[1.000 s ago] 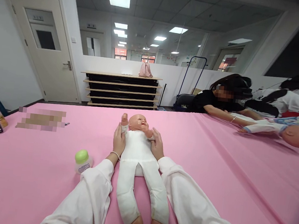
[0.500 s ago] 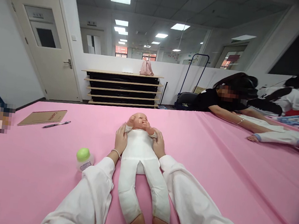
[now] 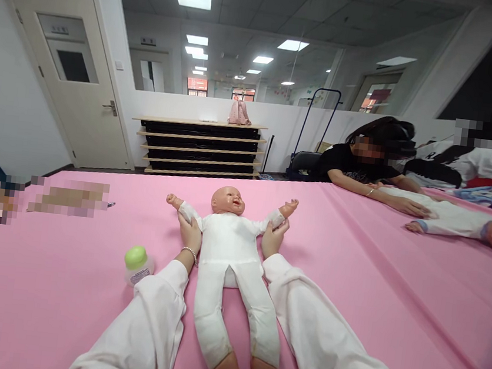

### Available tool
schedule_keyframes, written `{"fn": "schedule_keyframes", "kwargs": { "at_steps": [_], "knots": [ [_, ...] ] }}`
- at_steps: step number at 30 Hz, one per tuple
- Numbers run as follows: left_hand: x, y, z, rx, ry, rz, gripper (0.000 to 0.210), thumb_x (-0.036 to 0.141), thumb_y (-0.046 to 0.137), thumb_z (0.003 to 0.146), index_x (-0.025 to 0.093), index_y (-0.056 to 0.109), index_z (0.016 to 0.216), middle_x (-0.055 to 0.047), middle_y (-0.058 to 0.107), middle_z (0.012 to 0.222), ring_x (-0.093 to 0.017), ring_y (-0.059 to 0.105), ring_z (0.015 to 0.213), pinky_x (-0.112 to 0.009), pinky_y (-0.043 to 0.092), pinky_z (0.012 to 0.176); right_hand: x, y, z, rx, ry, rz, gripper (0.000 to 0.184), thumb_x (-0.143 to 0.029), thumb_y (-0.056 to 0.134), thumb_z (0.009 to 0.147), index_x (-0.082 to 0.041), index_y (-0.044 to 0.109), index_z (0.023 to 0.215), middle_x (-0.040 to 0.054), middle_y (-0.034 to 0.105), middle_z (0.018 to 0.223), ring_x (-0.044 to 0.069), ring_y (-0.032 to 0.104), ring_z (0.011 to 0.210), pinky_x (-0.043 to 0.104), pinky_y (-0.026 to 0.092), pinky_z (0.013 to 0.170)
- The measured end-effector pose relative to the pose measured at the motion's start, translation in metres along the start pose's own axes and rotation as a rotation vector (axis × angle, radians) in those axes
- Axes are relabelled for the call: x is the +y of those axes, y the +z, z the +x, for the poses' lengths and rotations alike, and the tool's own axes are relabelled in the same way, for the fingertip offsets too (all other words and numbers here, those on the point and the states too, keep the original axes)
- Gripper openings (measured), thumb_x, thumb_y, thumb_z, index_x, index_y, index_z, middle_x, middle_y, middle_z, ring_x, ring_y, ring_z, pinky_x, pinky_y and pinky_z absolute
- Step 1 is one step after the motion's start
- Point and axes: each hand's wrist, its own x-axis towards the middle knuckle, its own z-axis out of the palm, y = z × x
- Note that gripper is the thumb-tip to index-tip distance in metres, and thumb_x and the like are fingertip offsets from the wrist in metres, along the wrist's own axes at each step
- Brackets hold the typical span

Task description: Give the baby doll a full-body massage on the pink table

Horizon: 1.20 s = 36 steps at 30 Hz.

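Note:
A baby doll [image 3: 229, 242] in a white cloth body lies on its back on the pink table cover [image 3: 349, 291], its head away from me and its legs toward me. Its two arms are spread out to the sides. My left hand [image 3: 190, 232] is closed round the doll's arm on the left, near the elbow. On the other side my right hand [image 3: 273, 239] grips the doll's other arm, with the thumb up against the sleeve. A jar with a green lid [image 3: 136, 259] stands left of my left forearm.
A blurred brown notebook [image 3: 69, 197] lies at the back left with a pen [image 3: 111, 204] at its edge. At the right, a co-worker in black [image 3: 350, 167] leans over another doll [image 3: 455, 217]. A low shelf rack [image 3: 201, 147] stands beyond the table.
The doll's arms have swung from beside its face outward to both sides, and my hands moved apart with them. The co-worker's hand has shifted onto the other doll's body.

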Motion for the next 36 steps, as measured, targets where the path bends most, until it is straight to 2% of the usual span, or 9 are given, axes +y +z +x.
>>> {"fn": "schedule_keyframes", "kwargs": {
  "at_steps": [3, 8, 13, 16, 18, 23, 26, 31, 36],
  "knots": [
    [0.013, -0.002, -0.002, 0.019, 0.022, 0.001, 0.058, 0.022, 0.036, 0.085, 0.019, 0.015, 0.139, -0.008, 0.031, 0.141, -0.018, 0.033, 0.128, -0.030, 0.032, 0.103, -0.011, 0.001, -0.008, -0.152, -0.196, -0.020, 0.058, -0.019, 0.043, 0.076, -0.017, 0.027, 0.132, 0.0130, 0.040, 0.132, 0.021, 0.040, 0.121, 0.042, 0.035, 0.099],
    [0.018, -0.001, -0.003, -0.178, 0.300, 0.112, 0.051, 0.014, 0.035, 0.083, 0.020, 0.034, 0.133, -0.008, 0.042, 0.133, -0.020, 0.036, 0.123, -0.039, 0.029, 0.104, -0.012, 0.002, -0.011, -0.507, -0.592, -0.141, 0.055, -0.004, 0.035, 0.073, -0.025, 0.048, 0.122, 0.0064, 0.045, 0.127, 0.020, 0.038, 0.122, 0.044, 0.033, 0.101],
    [0.012, 0.000, -0.001, -0.305, 0.467, 0.236, 0.053, 0.004, 0.034, 0.077, 0.025, 0.048, 0.124, -0.006, 0.045, 0.129, -0.021, 0.039, 0.118, -0.043, 0.034, 0.100, -0.016, 0.000, -0.008, -0.665, -0.740, -0.272, 0.055, -0.002, 0.036, 0.073, -0.030, 0.055, 0.117, 0.0034, 0.048, 0.124, 0.022, 0.039, 0.119, 0.049, 0.031, 0.101],
    [0.013, 0.000, -0.001, -0.299, 0.449, 0.218, 0.053, 0.004, 0.034, 0.077, 0.024, 0.046, 0.125, -0.006, 0.045, 0.129, -0.020, 0.038, 0.119, -0.042, 0.032, 0.101, -0.016, 0.001, -0.010, -0.620, -0.663, -0.233, 0.054, -0.004, 0.036, 0.074, -0.029, 0.053, 0.119, 0.0042, 0.049, 0.122, 0.021, 0.041, 0.118, 0.048, 0.031, 0.102],
    [0.015, 0.000, -0.001, -0.263, 0.371, 0.153, 0.052, 0.007, 0.034, 0.078, 0.021, 0.042, 0.128, -0.007, 0.045, 0.129, -0.019, 0.038, 0.121, -0.040, 0.031, 0.103, -0.011, 0.004, -0.011, -0.506, -0.513, -0.148, 0.052, -0.007, 0.036, 0.075, -0.026, 0.049, 0.122, 0.0060, 0.049, 0.121, 0.020, 0.043, 0.117, 0.044, 0.034, 0.100],
    [0.012, -0.001, 0.001, -0.040, -0.093, -0.041, 0.051, 0.021, 0.037, 0.084, 0.017, 0.027, 0.133, -0.010, 0.039, 0.135, -0.019, 0.038, 0.123, -0.033, 0.033, 0.102, 0.014, 0.005, 0.003, -0.187, -0.082, 0.081, 0.058, -0.017, 0.043, 0.072, -0.019, 0.033, 0.130, 0.0104, 0.044, 0.128, 0.019, 0.044, 0.117, 0.041, 0.036, 0.098],
    [0.005, -0.001, 0.004, 0.038, -0.306, -0.089, 0.052, 0.024, 0.035, 0.085, 0.013, 0.021, 0.133, -0.016, 0.039, 0.134, -0.020, 0.043, 0.120, -0.033, 0.038, 0.097, 0.027, 0.004, 0.013, -0.018, 0.094, 0.131, 0.057, -0.023, 0.044, 0.072, -0.016, 0.030, 0.127, 0.0139, 0.041, 0.131, 0.020, 0.044, 0.118, 0.040, 0.037, 0.097],
    [0.003, -0.001, 0.004, 0.023, -0.309, -0.082, 0.055, 0.027, 0.038, 0.084, 0.012, 0.020, 0.134, -0.018, 0.039, 0.134, -0.024, 0.044, 0.120, -0.036, 0.039, 0.095, 0.021, 0.003, 0.011, -0.024, 0.038, 0.157, 0.057, -0.025, 0.045, 0.072, -0.019, 0.028, 0.126, 0.0132, 0.034, 0.136, 0.018, 0.038, 0.124, 0.039, 0.035, 0.099],
    [0.012, -0.002, 0.000, 0.075, -0.172, -0.088, 0.053, 0.022, 0.038, 0.084, 0.015, 0.023, 0.135, -0.012, 0.034, 0.139, -0.020, 0.037, 0.125, -0.031, 0.036, 0.099, -0.001, 0.001, 0.002, -0.096, -0.060, 0.132, 0.062, -0.021, 0.047, 0.072, -0.019, 0.026, 0.130, 0.0118, 0.036, 0.135, 0.019, 0.038, 0.123, 0.041, 0.033, 0.101]
  ]
}}
